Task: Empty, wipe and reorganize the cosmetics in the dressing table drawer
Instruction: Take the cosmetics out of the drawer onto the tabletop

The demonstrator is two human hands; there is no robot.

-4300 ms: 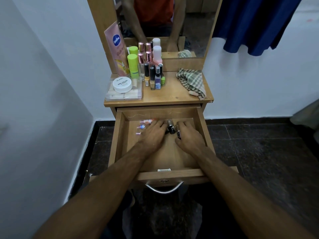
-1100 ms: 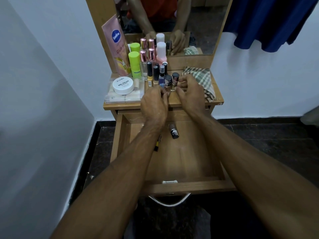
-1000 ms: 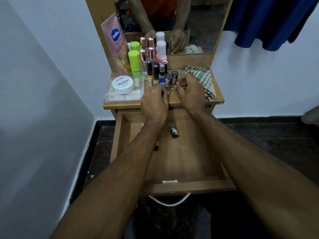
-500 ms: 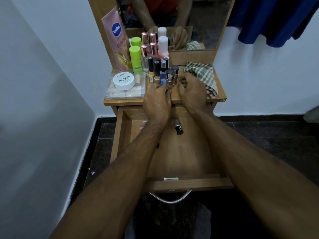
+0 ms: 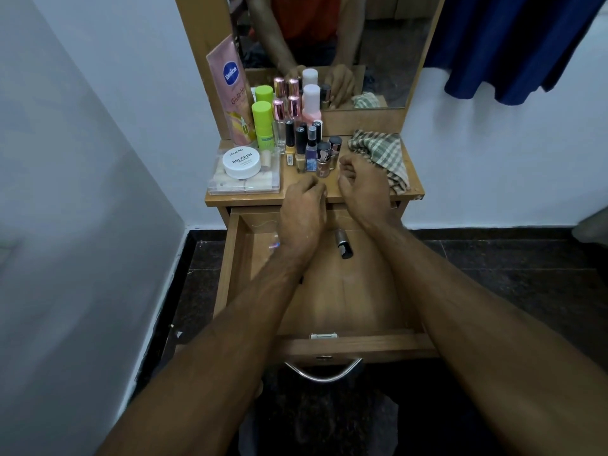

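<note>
The left hand (image 5: pixel 304 209) hangs over the front edge of the wooden surface (image 5: pixel 358 192), just above the back of the open drawer (image 5: pixel 342 297). Its fingers curl in and seem to hold nothing, but the fingertips are turned away, so I cannot tell for sure. The right hand (image 5: pixel 363 185) is just beside it, a little farther back. Its fingers curl loosely too, and nothing shows between them. It partly covers the edge of the checked cloth (image 5: pixel 381 149), which lies crumpled on the right side of the surface.

Right in front of both hands stands a bunch of small nail polish bottles (image 5: pixel 320 153), upright and close together. Behind them stand a green bottle (image 5: pixel 262 125), two clear bottles with pink caps (image 5: pixel 287 110) and a pink bottle with a white cap (image 5: pixel 311 102). A pink tube (image 5: pixel 232 90) leans on the mirror frame at the back left. A round white jar (image 5: pixel 241 162) sits on top of a clear box (image 5: pixel 245 179) on the left side.

Down in the drawer, one dark little bottle (image 5: pixel 342 243) lies on its side between the two arms. A few small thin things (image 5: pixel 273 245) peek out by the left wrist; I cannot tell what they are. A curved metal handle (image 5: pixel 324 373) hangs on the drawer front. A blue cloth (image 5: pixel 513 44) hangs on the wall at the right.
</note>
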